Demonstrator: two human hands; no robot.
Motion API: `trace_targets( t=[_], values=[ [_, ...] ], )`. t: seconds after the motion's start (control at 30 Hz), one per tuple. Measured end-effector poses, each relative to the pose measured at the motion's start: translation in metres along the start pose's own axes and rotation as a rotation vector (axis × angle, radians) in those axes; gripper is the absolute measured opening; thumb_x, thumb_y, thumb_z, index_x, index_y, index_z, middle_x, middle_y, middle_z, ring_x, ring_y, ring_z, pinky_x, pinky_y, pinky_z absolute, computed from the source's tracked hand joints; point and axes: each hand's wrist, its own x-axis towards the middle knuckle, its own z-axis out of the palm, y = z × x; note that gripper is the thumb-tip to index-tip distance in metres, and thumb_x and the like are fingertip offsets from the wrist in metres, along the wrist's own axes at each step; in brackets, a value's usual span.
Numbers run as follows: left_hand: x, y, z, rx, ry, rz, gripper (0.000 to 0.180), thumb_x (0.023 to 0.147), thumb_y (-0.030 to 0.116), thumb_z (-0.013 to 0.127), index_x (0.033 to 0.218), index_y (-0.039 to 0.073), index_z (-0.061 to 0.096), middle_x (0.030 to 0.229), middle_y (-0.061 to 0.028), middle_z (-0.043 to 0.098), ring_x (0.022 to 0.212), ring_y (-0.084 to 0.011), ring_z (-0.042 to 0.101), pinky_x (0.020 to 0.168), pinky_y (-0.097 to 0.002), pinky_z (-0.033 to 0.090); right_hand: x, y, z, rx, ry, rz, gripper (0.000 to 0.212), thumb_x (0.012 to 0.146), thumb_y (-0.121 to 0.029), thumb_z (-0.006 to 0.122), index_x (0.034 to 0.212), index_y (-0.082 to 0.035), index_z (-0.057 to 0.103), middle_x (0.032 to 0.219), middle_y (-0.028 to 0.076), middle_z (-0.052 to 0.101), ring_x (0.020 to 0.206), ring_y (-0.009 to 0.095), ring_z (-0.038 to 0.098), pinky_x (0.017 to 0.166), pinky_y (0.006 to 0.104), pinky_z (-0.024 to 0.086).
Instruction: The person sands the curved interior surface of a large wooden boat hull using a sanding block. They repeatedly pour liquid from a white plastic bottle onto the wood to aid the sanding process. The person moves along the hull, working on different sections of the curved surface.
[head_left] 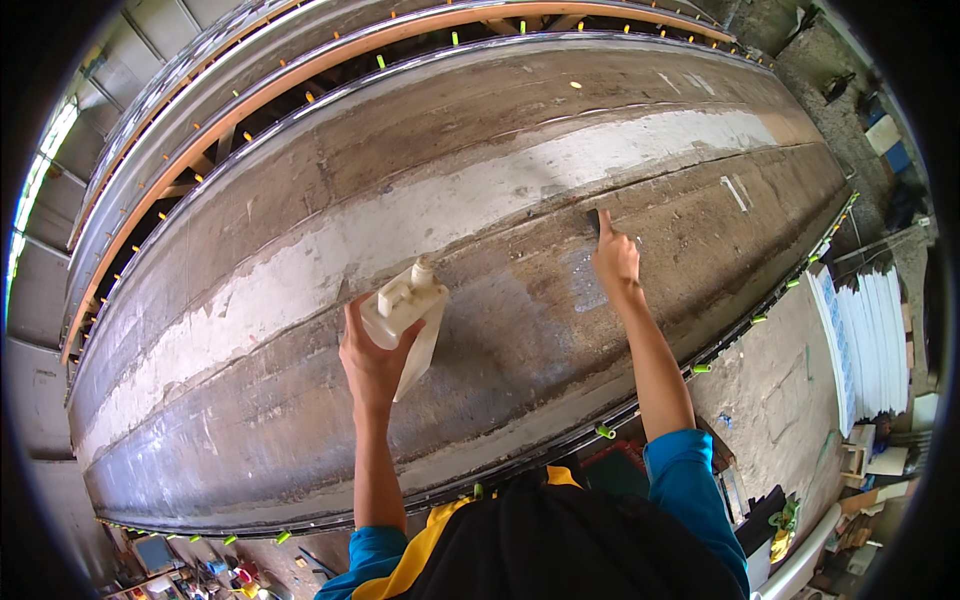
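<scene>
My left hand (368, 362) is wrapped round a whitish plastic jug (422, 305) with a short neck, held tilted above the long brown-grey surface (480, 360). My right hand (618, 264) is closed, its index finger stretched forward along a small dark flat scraper-like piece (594, 222). That piece lies at or just over the surface, by a long seam; the fingers hide most of it, so its exact kind cannot be told. Beside my right wrist is a bluish-grey damp-looking patch (588, 285). A pale whitish band (330, 250) runs lengthwise beyond both hands.
Green and orange clips line the surface's edges, such as a green clip (605, 432) near me. Behind is another long panel with an orange-brown beam (330, 55). At right stand stacked white sheets (875, 340). Tools and clutter (235, 580) lie at the lower left.
</scene>
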Motion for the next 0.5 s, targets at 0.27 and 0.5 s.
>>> trace_targets(
  t=[0.27, 0.5],
  values=[
    [0.008, 0.000, 0.002, 0.093, -0.025, -0.025, 0.059, 0.061, 0.024, 0.081, 0.106, 0.006, 0.047, 0.091, -0.0180, 0.062, 0.083, -0.0352, 0.062, 0.069, -0.0400, 0.050, -0.051, -0.090, -0.011, 0.443, -0.323, -0.211, 0.037, 0.090, -0.028, 0.049, 0.119, -0.008, 0.038, 0.062, 0.010, 0.058, 0.045, 0.019, 0.056, 0.029, 0.0247, 0.042],
    [0.030, 0.021, 0.006, 0.156, -0.138, 0.165, 0.060, 0.064, 0.032, 0.078, 0.108, 0.008, 0.045, 0.090, -0.0169, 0.062, 0.078, -0.0324, 0.064, 0.064, -0.0393, 0.051, 0.002, -0.055, 0.020, -0.071, -0.001, -0.046, 0.035, 0.089, -0.015, 0.050, 0.121, -0.009, 0.040, 0.065, 0.014, 0.058, 0.059, 0.023, 0.062, 0.044, 0.0291, 0.052]
  ],
)
